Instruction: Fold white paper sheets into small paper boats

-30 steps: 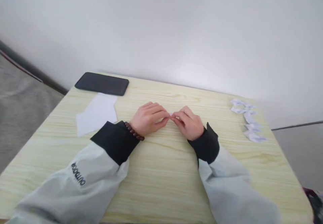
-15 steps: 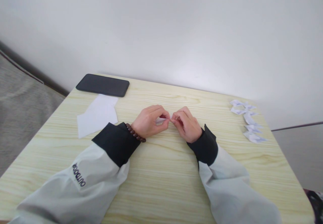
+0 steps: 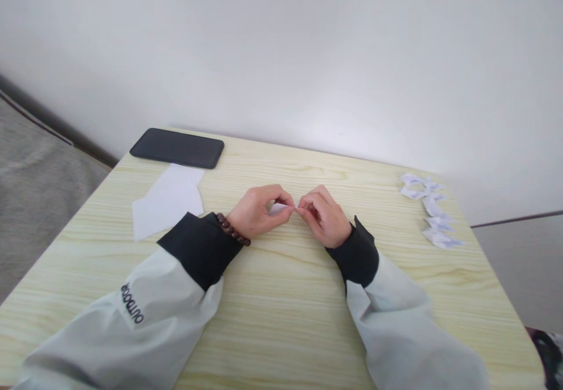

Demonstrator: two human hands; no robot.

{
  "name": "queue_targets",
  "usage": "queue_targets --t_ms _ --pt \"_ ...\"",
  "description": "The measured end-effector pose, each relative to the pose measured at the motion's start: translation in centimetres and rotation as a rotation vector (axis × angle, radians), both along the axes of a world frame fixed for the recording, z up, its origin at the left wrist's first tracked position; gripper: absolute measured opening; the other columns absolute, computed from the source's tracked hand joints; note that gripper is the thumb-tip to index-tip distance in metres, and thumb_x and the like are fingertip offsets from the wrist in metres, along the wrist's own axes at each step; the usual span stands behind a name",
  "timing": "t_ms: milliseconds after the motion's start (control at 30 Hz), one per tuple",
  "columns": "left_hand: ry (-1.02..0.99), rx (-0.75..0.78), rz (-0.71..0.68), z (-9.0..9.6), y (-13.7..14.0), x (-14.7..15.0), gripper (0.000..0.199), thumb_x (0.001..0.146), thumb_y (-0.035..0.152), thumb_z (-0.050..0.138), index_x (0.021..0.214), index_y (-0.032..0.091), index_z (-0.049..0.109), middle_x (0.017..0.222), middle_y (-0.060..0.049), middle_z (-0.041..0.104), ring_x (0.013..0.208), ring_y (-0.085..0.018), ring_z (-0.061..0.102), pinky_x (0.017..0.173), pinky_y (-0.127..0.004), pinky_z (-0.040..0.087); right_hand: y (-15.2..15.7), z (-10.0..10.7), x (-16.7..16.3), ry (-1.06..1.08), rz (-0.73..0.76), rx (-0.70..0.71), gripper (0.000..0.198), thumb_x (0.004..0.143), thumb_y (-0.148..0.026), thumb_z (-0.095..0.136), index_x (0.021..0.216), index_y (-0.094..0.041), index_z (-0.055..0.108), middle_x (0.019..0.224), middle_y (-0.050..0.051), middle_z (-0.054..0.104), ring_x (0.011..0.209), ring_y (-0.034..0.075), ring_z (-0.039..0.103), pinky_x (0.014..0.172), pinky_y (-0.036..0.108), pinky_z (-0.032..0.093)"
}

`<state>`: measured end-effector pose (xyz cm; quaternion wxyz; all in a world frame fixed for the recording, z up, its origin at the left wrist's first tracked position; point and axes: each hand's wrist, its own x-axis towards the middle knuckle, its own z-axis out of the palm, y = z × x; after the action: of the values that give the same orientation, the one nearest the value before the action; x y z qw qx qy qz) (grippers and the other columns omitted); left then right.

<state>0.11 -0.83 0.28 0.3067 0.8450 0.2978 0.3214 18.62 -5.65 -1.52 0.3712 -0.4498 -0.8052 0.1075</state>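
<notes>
Across a pale worktop (image 3: 281,314) lie, left to right, a black phone-like slab (image 3: 177,148), white sheets (image 3: 167,202), then, centrally, left hand (image 3: 258,211) and right hand (image 3: 324,217) pinching a small white paper (image 3: 278,208), which uneven tugging could tear, and folded paper shapes (image 3: 440,238).

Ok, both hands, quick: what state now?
Left hand: closed, pinching a small white paper.
Right hand: closed, fingertips pinching the same paper.

Soft light leaves faint glare on the wall (image 3: 308,67).
</notes>
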Motion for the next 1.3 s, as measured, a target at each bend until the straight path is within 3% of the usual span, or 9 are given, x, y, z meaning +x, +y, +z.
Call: queue_targets --t_ms 467,900,1300 --pt "-0.002 -0.106 -0.035 -0.53 0.25 -0.01 0.015 0.077 0.025 0.054 0.078 0.015 0.064 0.077 -0.002 0.066 0.071 -0.012 0.059 0.067 -0.023 0.045 0.06 -0.18 0.08 0.036 0.042 -0.039 0.004 0.088 -0.021 0.047 0.087 -0.02 0.051 0.083 0.002 0.048 0.061 0.011 0.045 0.055 0.024 0.039" --pt "0.021 -0.184 -0.008 -0.26 0.14 0.12 0.018 0.076 0.027 0.054 0.078 0.013 0.066 0.066 -0.001 0.063 0.054 -0.009 0.048 0.049 -0.02 0.034 -0.12 -0.12 -0.19 0.016 0.016 -0.081 0.005 0.087 -0.021 0.046 0.082 -0.021 0.044 0.079 0.002 0.044 0.063 0.012 0.044 0.053 0.023 0.039" --pt "0.032 -0.225 -0.012 -0.15 0.18 0.15 0.018 0.075 0.027 0.056 0.078 0.013 0.066 0.062 0.002 0.06 0.047 -0.006 0.038 0.045 -0.019 0.028 0.01 -0.24 -0.03 -0.002 0.05 -0.082 0.004 0.088 -0.021 0.045 0.085 -0.02 0.047 0.08 0.002 0.045 0.064 0.012 0.045 0.055 0.024 0.04"
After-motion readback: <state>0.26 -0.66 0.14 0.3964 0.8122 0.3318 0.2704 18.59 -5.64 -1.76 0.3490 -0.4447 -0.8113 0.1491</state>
